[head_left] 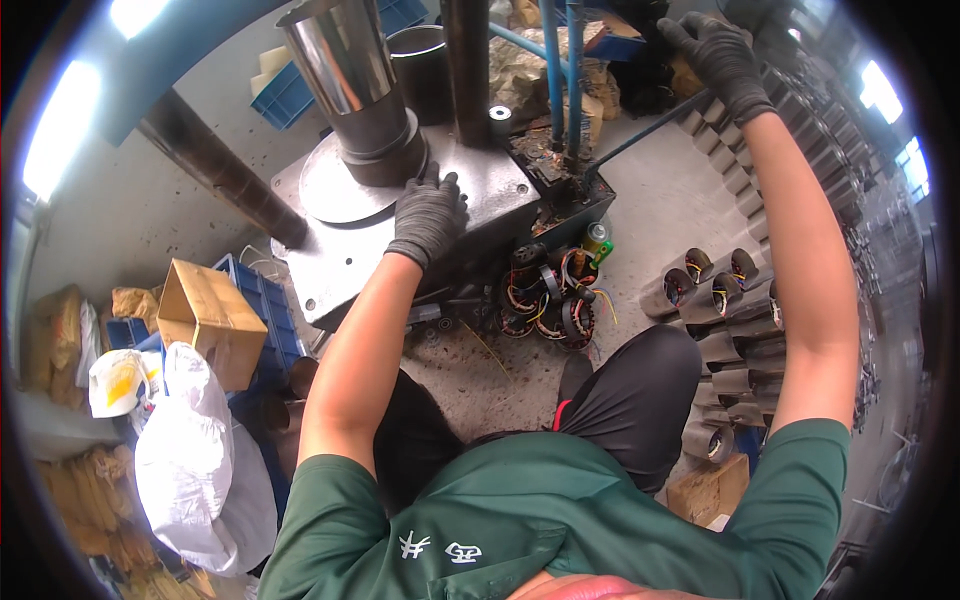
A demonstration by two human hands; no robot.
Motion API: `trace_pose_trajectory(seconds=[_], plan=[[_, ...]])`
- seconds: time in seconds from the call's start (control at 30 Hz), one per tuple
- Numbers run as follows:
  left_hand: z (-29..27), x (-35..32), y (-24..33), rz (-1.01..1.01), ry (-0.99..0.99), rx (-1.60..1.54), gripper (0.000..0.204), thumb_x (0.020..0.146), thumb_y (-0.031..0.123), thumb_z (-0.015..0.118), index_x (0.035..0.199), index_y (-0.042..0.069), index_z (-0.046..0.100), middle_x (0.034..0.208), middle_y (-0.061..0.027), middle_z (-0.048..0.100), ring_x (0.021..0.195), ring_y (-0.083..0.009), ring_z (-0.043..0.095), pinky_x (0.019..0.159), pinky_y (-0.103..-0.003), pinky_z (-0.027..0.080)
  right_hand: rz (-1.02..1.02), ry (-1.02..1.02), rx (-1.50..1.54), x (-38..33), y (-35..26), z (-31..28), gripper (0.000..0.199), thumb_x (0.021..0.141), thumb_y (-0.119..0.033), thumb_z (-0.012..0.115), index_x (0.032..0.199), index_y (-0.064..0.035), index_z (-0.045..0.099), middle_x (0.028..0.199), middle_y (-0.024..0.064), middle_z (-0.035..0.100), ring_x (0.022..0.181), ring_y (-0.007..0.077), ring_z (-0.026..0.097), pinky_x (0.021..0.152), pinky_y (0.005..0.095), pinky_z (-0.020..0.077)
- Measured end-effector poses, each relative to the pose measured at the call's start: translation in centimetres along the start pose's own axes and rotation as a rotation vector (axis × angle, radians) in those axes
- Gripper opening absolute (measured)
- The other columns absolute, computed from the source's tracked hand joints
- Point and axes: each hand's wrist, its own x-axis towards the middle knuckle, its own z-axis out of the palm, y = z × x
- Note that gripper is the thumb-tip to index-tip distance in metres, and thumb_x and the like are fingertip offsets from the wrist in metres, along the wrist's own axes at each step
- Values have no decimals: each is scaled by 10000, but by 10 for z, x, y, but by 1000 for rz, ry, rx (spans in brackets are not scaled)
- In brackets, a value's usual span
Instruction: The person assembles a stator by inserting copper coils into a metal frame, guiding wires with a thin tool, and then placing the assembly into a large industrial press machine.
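the left hand (428, 215), in a dark knit glove, lies palm down on the grey steel bed plate of a press machine (350, 265), fingers spread flat and closed on nothing, just beside the round dark steel collar (385, 150) that sits on a pale disc in the plate. a polished steel cylinder (335, 55) stands up out of that collar. the right hand (722, 50), gloved the same way, reaches far forward and up to the right, its fingers curled at the end of a thin dark lever rod (650, 128) that runs back toward the machine; whether the grip has fully closed round it i cannot tell.

the plate and collar look heavy, rigid and smooth, likely oily and slippery under a glove, so a flat press suits them better than a pinch. the rod looks stiff and thin, best taken near its end.

the plate's front edge is sharp and drops straight off toward the person's knees. below it, on the stained concrete floor (660, 190), lies a heap of copper-wound motor stators (550, 300), and to the right stand rows of grey metal motor housings (720, 300), close together, leaving little free floor. on the left a brown cardboard box (205, 315) rests on blue plastic crates (265, 300), with white sacks (195, 450) beside them. open room is mostly above the plate and along the right arm's line.
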Motion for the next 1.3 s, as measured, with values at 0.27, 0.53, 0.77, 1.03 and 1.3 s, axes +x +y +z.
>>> trace_pose_trajectory(seconds=[0.27, 0.53, 0.77, 1.03, 1.3], plan=[[-14, 22, 13, -118, -128, -94, 625, 940, 363, 609, 1478, 65, 497, 1528, -275, 459, 1213, -436, 609, 1046, -492, 490, 92, -100, 77, -5, 5, 0, 686, 923, -730, 561, 1131, -102, 743, 1006, 148, 753, 957, 294, 739, 912, 423, 568], [2, 22, -4, -87, -43, -188, 482, 956, 326, 601, 1374, 88, 579, 1414, -180, 576, 1149, -388, 646, 973, -492, 522, 10, -79, 21, -4, 2, -6, 623, 950, -688, 559, 1109, -113, 740, 995, 147, 749, 973, 302, 729, 920, 439, 555], [-10, 10, 13, -16, -66, -267, 424, 920, 310, 654, 1314, 155, 631, 1477, -183, 540, 1108, -387, 671, 941, -474, 548, 117, -128, 159, -9, 2, -6, 661, 934, -720, 554, 1121, -108, 717, 954, 169, 744, 887, 279, 737, 846, 453, 571], [-21, 33, 13, -241, -273, -260, 711, 975, 369, 587, 1581, 82, 352, 1652, -257, 259, 1359, -370, 535, 1135, -450, 438, 134, -172, 151, -20, -5, -21, 672, 934, -719, 548, 1132, -99, 716, 1011, 184, 744, 981, 329, 727, 875, 463, 564], [30, 46, -21, -212, -183, -420, 642, 982, 374, 568, 1534, 73, 438, 1419, -203, 602, 1297, -366, 577, 1111, -449, 438, -157, -106, 168, -81, -6, -52, 237, 992, -320, 640, 1045, -97, 701, 929, 108, 711, 890, 324, 702, 796, 424, 564]])
